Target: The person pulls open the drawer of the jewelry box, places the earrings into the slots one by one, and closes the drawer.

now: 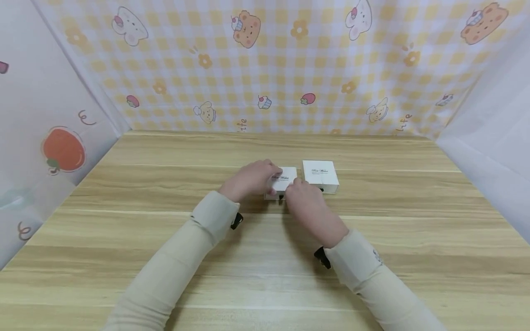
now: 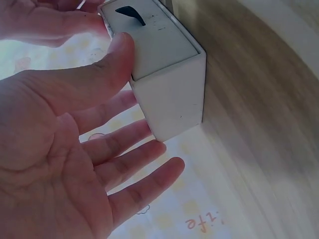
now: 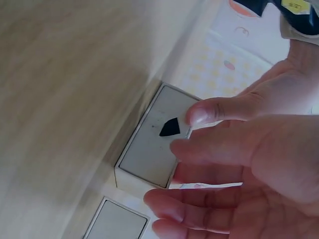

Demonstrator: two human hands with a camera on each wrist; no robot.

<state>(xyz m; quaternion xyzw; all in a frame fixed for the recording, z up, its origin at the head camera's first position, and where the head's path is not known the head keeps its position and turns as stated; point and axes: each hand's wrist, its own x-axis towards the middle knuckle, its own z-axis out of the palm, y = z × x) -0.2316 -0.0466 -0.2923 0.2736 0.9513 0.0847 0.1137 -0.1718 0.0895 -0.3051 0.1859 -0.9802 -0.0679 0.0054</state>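
Note:
A small white drawer box (image 1: 287, 178) with black script on its lid lies on the table, a black ribbon tab (image 3: 171, 128) on its front. My left hand (image 1: 253, 179) grips its left side, thumb on the front edge and fingers over the lid in the left wrist view. At the front right corner, my right hand (image 1: 308, 202) holds the same box, thumb by the front and fingers behind its edge. In the left wrist view the box front (image 2: 154, 40) looks flush with its sleeve. A matching white box (image 1: 321, 173) stands just right, untouched.
The wood-grain table (image 1: 265, 276) runs back to a yellow checked cloth (image 1: 281, 69) with cartoon prints. White cloth walls (image 1: 25, 138) stand at both sides. Black straps (image 1: 237, 220) sit at both sleeve cuffs.

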